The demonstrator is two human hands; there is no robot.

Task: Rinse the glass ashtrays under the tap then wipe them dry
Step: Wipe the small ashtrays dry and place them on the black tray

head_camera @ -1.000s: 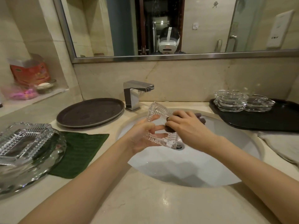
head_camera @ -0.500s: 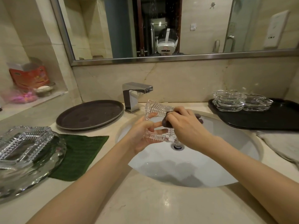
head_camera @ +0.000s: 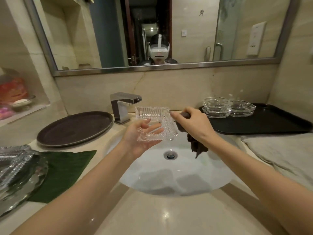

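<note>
Centre frame, above the white basin (head_camera: 152, 177): the left hand (head_camera: 138, 138) lay palm up, fingers nearly straight under a square ribbed glass ashtray (head_camera: 155, 123), carrying it just right of the tap (head_camera: 122, 106). The right hand (head_camera: 194, 123) gripped a dark cloth (head_camera: 197, 146), fingers curled round it, at the ashtray's right edge; the cloth's tail hung over the basin. Right of frame, more stacked glass ashtrays (head_camera: 225, 107) sat on a black tray (head_camera: 271, 122). Left: a round brown tray (head_camera: 74, 128) and a green cloth (head_camera: 66, 168).
</note>
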